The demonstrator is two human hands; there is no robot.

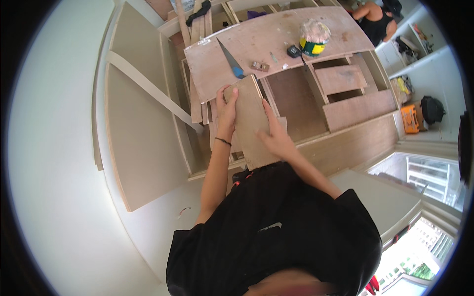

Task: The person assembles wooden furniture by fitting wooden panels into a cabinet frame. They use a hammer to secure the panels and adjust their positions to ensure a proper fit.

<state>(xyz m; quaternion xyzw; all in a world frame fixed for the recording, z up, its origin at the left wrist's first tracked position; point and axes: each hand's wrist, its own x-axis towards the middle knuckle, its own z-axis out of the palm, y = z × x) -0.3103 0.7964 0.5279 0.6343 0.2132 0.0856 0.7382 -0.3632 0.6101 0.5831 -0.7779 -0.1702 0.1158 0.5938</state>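
Observation:
A flat wooden board is held lengthwise in front of my body, its near end close to my black shirt. My left hand grips its left edge, with the thumb on the upper face. On the opposite edge, my right hand has its fingers along the side and its thumb over the face. Just beyond the board's far end, a handsaw with a blue handle lies on a large wooden panel. Right of the saw are a small block-shaped tool and a black tape measure.
A plastic-covered tub with a green and yellow label stands on the panel. Below it are an open wooden frame and a drawer-like box. A tall panel leans at left. Another person is at the far right, above an orange case.

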